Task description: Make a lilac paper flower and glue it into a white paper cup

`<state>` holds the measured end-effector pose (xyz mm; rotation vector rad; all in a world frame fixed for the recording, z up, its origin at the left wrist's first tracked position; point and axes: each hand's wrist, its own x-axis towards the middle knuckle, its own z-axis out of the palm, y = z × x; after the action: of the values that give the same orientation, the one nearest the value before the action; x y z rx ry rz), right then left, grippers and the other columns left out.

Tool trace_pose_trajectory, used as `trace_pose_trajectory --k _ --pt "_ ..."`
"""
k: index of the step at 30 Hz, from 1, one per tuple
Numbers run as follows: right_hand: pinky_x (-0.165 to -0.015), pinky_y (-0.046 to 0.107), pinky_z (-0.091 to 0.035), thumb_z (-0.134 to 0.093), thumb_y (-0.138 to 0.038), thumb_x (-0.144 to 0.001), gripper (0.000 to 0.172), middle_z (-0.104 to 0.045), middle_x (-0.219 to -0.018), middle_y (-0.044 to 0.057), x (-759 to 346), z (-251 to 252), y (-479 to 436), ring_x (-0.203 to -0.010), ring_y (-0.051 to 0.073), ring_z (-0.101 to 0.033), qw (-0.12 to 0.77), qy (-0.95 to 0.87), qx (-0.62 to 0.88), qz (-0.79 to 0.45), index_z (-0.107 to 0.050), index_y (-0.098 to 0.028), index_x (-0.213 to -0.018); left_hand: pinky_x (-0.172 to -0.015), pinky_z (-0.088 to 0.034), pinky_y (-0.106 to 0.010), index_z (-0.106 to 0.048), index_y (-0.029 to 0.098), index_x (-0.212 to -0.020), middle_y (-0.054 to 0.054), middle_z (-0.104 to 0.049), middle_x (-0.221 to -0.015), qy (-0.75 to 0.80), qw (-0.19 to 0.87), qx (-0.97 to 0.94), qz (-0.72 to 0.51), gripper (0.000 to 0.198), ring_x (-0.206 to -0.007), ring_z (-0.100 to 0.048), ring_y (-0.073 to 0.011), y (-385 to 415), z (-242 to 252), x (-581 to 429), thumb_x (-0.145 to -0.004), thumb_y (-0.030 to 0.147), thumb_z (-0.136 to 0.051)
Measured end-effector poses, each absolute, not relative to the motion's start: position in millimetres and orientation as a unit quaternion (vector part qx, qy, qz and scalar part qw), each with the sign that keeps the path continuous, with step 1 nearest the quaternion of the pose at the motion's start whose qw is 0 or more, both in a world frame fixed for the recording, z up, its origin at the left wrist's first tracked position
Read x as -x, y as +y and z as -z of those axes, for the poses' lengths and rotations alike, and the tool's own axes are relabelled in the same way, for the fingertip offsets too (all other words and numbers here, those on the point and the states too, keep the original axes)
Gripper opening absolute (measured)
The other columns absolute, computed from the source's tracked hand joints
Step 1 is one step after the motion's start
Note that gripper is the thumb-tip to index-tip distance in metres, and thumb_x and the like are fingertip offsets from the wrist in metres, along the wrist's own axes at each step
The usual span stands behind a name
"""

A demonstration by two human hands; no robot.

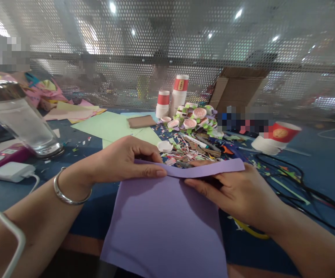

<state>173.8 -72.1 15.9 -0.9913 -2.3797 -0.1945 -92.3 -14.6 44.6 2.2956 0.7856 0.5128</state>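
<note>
A sheet of purple paper (167, 224) hangs in front of me, over the table's front edge. Along its top runs a narrow purple strip (225, 167), parted from the sheet on the right and still joined toward the left. My left hand (126, 160) pinches the top left of the paper, thumb in front and fingers curled behind. On the right, thumb and fingers of my right hand (228, 185) grip the sheet just below the strip's split. Its inner fingers are partly hidden by the strip. A yellow loop (251, 229) shows below the right wrist.
Paper scraps (184, 148) and a white pen (196, 141) lie beyond my hands. Behind are decorated cup pieces (189, 123) and stacked paper cups (179, 96). A glass of water (25, 119) and purple power strip (3, 158) stand left; black cables (303, 185) and tilted cups (283, 135) lie right.
</note>
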Motion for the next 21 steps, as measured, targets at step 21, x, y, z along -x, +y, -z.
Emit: trace_pose_trajectory --k 21 --pt "-0.079 0.033 -0.058 -0.056 -0.029 -0.1 0.027 -0.08 -0.079 0.006 -171.9 -14.1 -72.5 -0.079 0.023 -0.077 0.276 -0.887 0.359 0.088 -0.081 -0.018 -0.101 -0.053 -0.036 -0.016 -0.069 0.017 -0.082 0.003 -0.059 -0.07 0.305 0.338 -0.884 -0.107 0.035 -0.063 -0.048 -0.0078 -13.1 -46.7 93.8 -0.094 0.049 -0.06"
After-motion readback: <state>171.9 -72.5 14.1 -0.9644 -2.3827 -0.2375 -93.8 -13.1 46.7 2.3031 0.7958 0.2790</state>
